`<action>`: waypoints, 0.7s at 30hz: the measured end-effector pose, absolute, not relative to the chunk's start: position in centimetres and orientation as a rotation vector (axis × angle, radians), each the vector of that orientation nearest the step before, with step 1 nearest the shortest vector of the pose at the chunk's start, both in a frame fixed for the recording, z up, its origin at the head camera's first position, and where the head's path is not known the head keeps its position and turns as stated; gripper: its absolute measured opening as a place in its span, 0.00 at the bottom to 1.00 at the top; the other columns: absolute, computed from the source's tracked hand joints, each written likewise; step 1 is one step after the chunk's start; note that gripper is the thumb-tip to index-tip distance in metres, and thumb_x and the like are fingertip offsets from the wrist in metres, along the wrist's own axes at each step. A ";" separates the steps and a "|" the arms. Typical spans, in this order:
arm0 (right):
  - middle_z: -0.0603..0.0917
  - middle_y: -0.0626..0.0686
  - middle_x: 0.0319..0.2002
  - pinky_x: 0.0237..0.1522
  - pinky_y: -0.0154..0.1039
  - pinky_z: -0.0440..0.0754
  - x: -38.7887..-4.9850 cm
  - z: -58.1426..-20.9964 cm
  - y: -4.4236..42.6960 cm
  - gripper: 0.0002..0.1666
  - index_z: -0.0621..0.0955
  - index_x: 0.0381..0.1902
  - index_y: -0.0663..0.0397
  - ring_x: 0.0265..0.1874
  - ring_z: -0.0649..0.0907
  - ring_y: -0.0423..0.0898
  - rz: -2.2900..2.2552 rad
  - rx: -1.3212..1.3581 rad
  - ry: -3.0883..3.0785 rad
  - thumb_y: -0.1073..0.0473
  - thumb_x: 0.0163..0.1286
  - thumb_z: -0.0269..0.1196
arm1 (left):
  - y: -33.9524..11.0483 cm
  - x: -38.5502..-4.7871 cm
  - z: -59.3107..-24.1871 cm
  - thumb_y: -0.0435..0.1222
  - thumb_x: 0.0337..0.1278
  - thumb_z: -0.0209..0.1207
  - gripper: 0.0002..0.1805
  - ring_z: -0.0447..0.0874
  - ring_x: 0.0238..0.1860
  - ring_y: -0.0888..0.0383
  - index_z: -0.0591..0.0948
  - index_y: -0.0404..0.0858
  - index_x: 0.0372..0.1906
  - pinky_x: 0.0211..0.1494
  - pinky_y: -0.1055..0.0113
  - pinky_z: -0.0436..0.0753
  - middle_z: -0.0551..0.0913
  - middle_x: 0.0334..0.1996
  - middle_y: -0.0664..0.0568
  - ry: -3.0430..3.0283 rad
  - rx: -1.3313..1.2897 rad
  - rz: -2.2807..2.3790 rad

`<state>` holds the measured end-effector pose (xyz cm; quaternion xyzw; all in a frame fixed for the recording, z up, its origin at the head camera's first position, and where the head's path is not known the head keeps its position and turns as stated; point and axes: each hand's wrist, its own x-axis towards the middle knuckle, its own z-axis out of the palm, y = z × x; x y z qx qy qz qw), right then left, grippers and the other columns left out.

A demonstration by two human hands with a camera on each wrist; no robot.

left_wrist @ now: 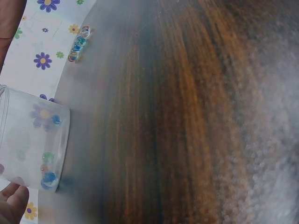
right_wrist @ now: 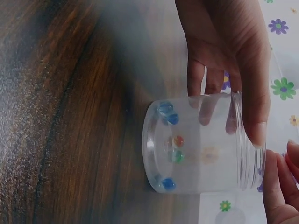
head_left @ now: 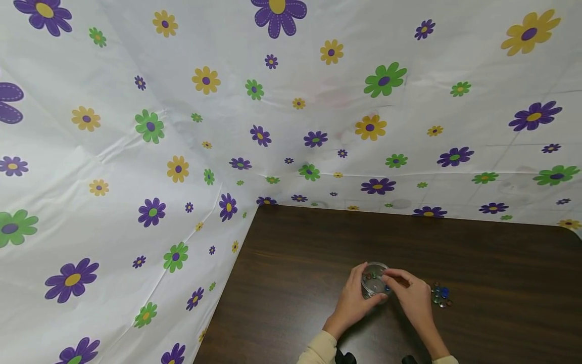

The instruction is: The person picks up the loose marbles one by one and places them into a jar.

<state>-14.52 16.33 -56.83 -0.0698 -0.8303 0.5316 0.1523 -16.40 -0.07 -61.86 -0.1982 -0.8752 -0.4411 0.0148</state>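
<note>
A clear jar (head_left: 375, 287) with a threaded, uncovered mouth stands upright on the table. Several marbles (right_wrist: 178, 156), blue, green and reddish, lie at its bottom. My left hand (head_left: 356, 301) grips the jar's side, thumb near and fingers round the far side; in the right wrist view the left hand (right_wrist: 229, 56) comes from above. My right hand (head_left: 413, 298) is at the jar's mouth, thumb and forefinger drawn close together. Whether a marble is between those fingertips is hidden. The right hand (right_wrist: 280, 191) shows only partly at the right wrist view's edge.
To the right of the jar, a small cluster of loose marbles (head_left: 440, 294) lies on the dark wood table (head_left: 295, 263). White cloth (head_left: 282, 121) printed with flowers hangs behind the table and along its left side.
</note>
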 end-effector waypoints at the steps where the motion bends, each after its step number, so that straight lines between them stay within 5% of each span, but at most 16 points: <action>1: 0.91 0.60 0.41 0.32 0.22 0.78 -14.5 -56.8 16.4 0.08 0.90 0.42 0.61 0.32 0.83 0.29 1.530 -0.204 -2.375 0.66 0.66 0.73 | -0.1 -16.4 -61.9 0.53 0.64 0.68 0.45 0.72 0.69 0.54 0.62 0.42 0.79 0.66 0.57 0.76 0.68 0.73 0.52 -2.722 -0.618 -1.376; 21: 0.91 0.53 0.38 0.26 0.28 0.74 -13.5 -57.3 19.4 0.11 0.89 0.45 0.60 0.29 0.85 0.28 1.520 -0.327 -2.377 0.61 0.68 0.73 | 0.0 -16.4 -61.9 0.54 0.62 0.69 0.46 0.73 0.68 0.56 0.63 0.42 0.78 0.65 0.58 0.77 0.69 0.72 0.54 -2.717 -0.604 -1.373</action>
